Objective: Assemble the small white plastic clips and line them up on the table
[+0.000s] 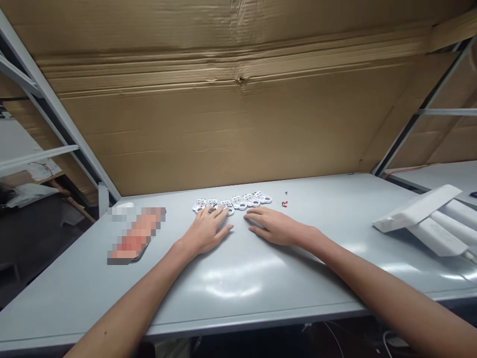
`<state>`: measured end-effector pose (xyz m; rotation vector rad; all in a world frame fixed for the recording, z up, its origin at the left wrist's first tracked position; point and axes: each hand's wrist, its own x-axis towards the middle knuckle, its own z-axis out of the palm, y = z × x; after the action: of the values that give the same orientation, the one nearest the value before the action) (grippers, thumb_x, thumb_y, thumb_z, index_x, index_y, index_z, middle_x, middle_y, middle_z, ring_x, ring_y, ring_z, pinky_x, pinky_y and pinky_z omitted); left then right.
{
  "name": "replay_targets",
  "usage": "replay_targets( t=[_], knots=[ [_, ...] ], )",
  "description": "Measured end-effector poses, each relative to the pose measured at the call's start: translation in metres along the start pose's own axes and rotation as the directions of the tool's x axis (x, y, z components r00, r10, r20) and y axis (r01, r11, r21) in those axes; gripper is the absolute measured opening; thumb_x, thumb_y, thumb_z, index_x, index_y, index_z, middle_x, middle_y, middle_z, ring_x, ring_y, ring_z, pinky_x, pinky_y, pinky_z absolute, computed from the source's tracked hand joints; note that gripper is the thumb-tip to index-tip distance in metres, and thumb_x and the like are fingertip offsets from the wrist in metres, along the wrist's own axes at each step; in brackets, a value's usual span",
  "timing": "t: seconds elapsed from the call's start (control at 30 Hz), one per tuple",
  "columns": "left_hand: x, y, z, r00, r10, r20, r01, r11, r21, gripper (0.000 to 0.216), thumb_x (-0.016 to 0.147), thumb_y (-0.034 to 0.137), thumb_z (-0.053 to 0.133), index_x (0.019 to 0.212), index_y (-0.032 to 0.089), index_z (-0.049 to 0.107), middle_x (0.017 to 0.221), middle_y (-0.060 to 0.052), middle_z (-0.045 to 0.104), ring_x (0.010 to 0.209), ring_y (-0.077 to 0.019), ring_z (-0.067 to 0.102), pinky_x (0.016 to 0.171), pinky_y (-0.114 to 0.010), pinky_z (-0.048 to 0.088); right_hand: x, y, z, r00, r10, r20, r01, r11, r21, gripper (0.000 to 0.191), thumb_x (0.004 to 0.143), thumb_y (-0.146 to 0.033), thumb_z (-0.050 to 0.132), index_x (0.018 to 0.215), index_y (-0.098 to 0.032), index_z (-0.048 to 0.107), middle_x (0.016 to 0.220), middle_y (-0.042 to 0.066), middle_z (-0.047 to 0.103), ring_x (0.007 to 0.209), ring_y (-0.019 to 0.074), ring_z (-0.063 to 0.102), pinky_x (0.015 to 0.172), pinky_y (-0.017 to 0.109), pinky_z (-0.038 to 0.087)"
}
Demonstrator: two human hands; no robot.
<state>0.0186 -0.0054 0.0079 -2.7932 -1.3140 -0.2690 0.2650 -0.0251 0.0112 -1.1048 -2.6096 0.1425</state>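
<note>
item: one row of six small white moulded plastic pieces (231, 202), each with a ring-shaped end, lying side by side across the middle of a grey-blue work table (238, 283), toward its far edge. small markings show on them, too small to read.

left hand (206, 230): open, palm down, flat on the table, gripping nothing. its fingertips (219, 211) sit on or just against the middle of the row; the exact contact is hard to tell.

right hand (272, 226): open, palm down, released, resting on the table just beside the row's near edge and holding nothing.

loose beyond the row's right end: a few small red bits (284, 204), with one tiny black bit (286, 193) just past them.

left of the hands: one pixelated object (137, 236) lying on the table, its form hidden by blur.

containers, right end of table: one long white flat carton (417, 209) lying tilted across white tubular packages (450, 228). contents cannot be seen.

behind the table: a large creased cardboard sheet (238, 124), leaning against a grey metal rack frame (52, 104). a second pale table (436, 176) stands off to the right.
</note>
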Motion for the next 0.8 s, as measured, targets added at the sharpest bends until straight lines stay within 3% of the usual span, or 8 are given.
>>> replay_targets(
  t=[0.2, 0.37, 0.47, 0.6, 0.7, 0.8],
  knots=[
    [0.0, 0.005, 0.002, 0.999, 0.029, -0.033, -0.028, 0.999, 0.041, 0.048, 0.101, 0.044, 0.036, 0.142, 0.021, 0.048, 0.149, -0.009, 0.047, 0.138, -0.0357, 0.035, 0.113, -0.055, 0.027, 0.002, 0.0, 0.006, 0.999, 0.034, -0.041, -0.035, 0.999, -0.012, 0.037, 0.098, -0.033, 0.045, 0.127, -0.015, 0.059, 0.127, 0.018, 0.061, 0.114, 0.0306, 0.059, 0.096, 0.047, 0.048],
    [0.0, 0.005, 0.001, 0.999, 0.052, -0.014, -0.052, 0.998, 0.035, 0.049, 0.103, 0.045, 0.032, 0.142, 0.021, 0.048, 0.146, -0.01, 0.049, 0.141, -0.0325, 0.035, 0.115, -0.056, 0.024, 0.006, 0.005, 0.014, 0.993, 0.102, -0.061, -0.103, 0.995, -0.015, 0.066, 0.098, -0.054, 0.038, 0.149, -0.012, 0.036, 0.156, 0.018, 0.034, 0.146, 0.0334, 0.024, 0.117, 0.051, 0.026],
    [0.0, 0.006, 0.0, 0.999, 0.041, 0.01, -0.041, 0.998, 0.037, 0.05, 0.103, 0.045, 0.031, 0.143, 0.021, 0.046, 0.148, -0.01, 0.047, 0.143, -0.031, 0.031, 0.117, -0.055, 0.021, 0.008, 0.006, 0.016, 0.994, 0.11, 0.006, -0.11, 0.994, 0.005, 0.072, 0.097, -0.061, 0.032, 0.151, -0.014, 0.033, 0.158, 0.015, 0.032, 0.148, 0.034, 0.015, 0.118, 0.053, 0.021],
    [0.0, 0.005, 0.0, 0.998, 0.016, 0.053, -0.018, 0.999, 0.037, 0.053, 0.103, 0.046, 0.031, 0.147, 0.018, 0.041, 0.153, -0.011, 0.04, 0.145, -0.0304, 0.027, 0.118, -0.054, 0.019, 0.008, 0.004, 0.013, 0.998, 0.065, -0.014, -0.065, 0.998, -0.009, 0.064, 0.097, -0.056, 0.038, 0.143, -0.013, 0.046, 0.149, 0.017, 0.045, 0.144, 0.0359, 0.028, 0.115, 0.054, 0.028],
    [0.0, 0.002, 0.001, 0.998, 0.017, 0.066, -0.019, 1.0, 0.023, 0.056, 0.103, 0.049, 0.026, 0.148, 0.018, 0.038, 0.154, -0.011, 0.039, 0.146, -0.0304, 0.026, 0.118, -0.054, 0.017, 0.005, 0.001, 0.007, 0.999, -0.009, -0.049, 0.008, 1.0, -0.013, 0.048, 0.098, -0.045, 0.044, 0.134, -0.015, 0.054, 0.135, 0.017, 0.058, 0.127, 0.0318, 0.051, 0.106, 0.05, 0.041],
    [0.0, 0.0, 0.002, 0.998, 0.032, 0.058, -0.033, 0.999, 0.02, 0.057, 0.104, 0.051, 0.022, 0.148, 0.018, 0.038, 0.154, -0.011, 0.038, 0.146, -0.0297, 0.026, 0.119, -0.054, 0.016, 0.001, -0.004, 0.0, 0.998, -0.033, -0.059, 0.034, 0.999, 0.016, 0.037, 0.097, -0.035, 0.048, 0.128, -0.017, 0.059, 0.122, 0.015, 0.065, 0.111, 0.0281, 0.061, 0.095, 0.045, 0.049]
  ],
)
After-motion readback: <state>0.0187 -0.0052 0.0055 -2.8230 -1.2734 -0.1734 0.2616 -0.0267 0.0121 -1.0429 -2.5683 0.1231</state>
